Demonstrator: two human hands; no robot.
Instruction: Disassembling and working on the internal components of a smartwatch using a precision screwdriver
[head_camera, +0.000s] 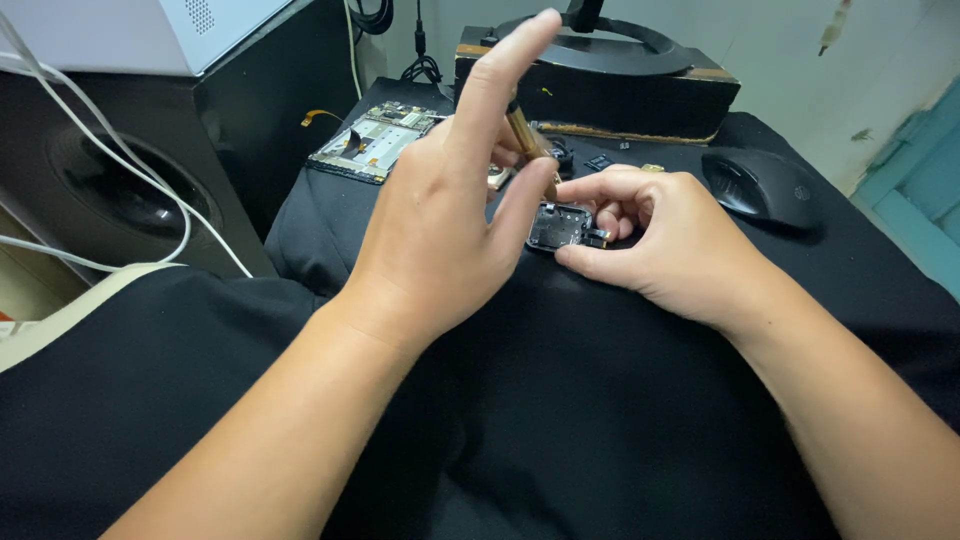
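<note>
Left hand (440, 215) closed around a brass-coloured tool (528, 135), index finger raised, tip down at a small dark part (562, 226), right hand (665, 240) pinching that part on the black-covered worktop (600, 400), computer mouse (760, 185) nearby

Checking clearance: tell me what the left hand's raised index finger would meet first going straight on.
Probably the dark wooden box behind; the left hand finger points up and away toward it, though depth is unclear.

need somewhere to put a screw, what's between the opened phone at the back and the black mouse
In the head view, between the opened phone and the black mouse lie the gold-handled tool, small dark loose parts and bare black cloth.
</note>
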